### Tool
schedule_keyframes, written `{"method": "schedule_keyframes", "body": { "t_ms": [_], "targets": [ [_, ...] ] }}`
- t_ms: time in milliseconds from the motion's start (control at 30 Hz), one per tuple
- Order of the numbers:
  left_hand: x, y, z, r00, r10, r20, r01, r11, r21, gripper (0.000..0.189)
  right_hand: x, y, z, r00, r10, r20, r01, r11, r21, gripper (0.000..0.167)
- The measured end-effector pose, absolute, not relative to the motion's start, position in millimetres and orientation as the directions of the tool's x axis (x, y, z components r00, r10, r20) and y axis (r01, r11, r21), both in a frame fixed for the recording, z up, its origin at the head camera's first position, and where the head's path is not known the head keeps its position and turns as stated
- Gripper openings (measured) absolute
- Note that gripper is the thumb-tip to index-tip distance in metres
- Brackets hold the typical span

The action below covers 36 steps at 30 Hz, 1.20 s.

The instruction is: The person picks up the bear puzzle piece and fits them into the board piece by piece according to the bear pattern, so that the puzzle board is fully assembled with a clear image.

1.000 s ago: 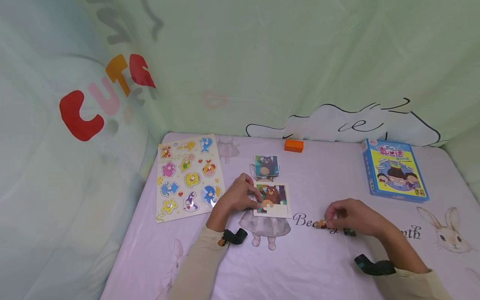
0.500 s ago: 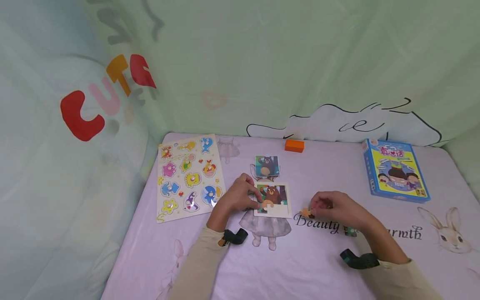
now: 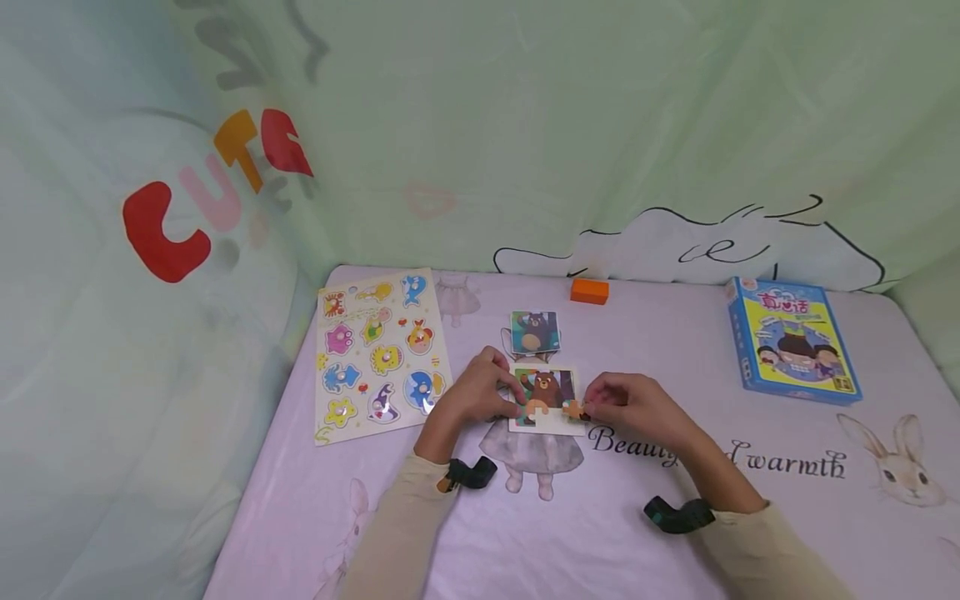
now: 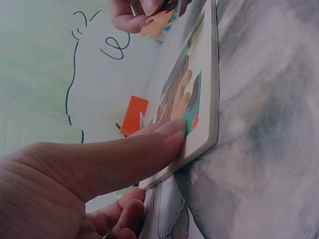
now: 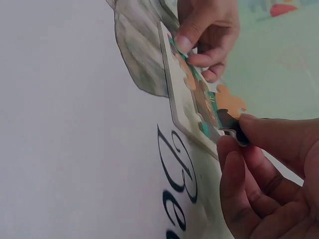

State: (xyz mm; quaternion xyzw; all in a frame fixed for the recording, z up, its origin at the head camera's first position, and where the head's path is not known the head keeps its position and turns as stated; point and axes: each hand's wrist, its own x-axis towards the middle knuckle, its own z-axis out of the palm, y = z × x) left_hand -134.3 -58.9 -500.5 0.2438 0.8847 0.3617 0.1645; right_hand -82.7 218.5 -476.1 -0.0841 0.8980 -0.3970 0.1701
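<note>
A small framed jigsaw puzzle point(image 3: 551, 424) of a brown bear lies flat on the table, with a bare white gap at its lower right. My left hand point(image 3: 480, 389) holds its left side; in the left wrist view the thumb point(image 4: 162, 137) presses on the frame's corner area. Between thumb and fingers my right hand point(image 3: 641, 410) pinches an orange and dark jigsaw piece point(image 5: 230, 103), raised over the puzzle's right edge. Just behind the puzzle lies a square bear picture point(image 3: 536, 332).
At the left lies a sea-animal peg board point(image 3: 382, 358). An orange block point(image 3: 589, 291) sits near the back edge, and a blue card-game box point(image 3: 795, 340) at the right. Curtains with printed letters rise behind the table point(image 3: 540, 542).
My right hand has carried the jigsaw piece leftward, from the printed words to above the puzzle's right edge. My left hand stays in place. A green piece is now hidden beneath my right forearm.
</note>
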Motion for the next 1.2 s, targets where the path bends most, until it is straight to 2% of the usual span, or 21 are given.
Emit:
{"method": "schedule_keyframes", "body": {
  "t_ms": [367,800,1200],
  "targets": [
    [-134.5,-58.2,-501.9,-0.836,0.531,-0.142,0.280,0.633,0.722,0.012,-87.5,198.7,-477.0,-0.934,-0.287,-0.212,-0.022,0.639,-0.769,0.006],
    [-134.1,-58.3,-501.5,-0.836,0.531,-0.136,0.283,0.631,0.722,0.013,-88.5,181.1,-477.7,-0.931,-0.255,-0.263,0.028,0.667,-0.744,0.010],
    [-133.7,-56.9,-500.0,-0.837,0.526,-0.154,0.271,0.642,0.717,0.013,-89.7,173.9,-482.4,-0.934,-0.274,-0.228,-0.026,0.692,-0.722,0.005]
  ]
}}
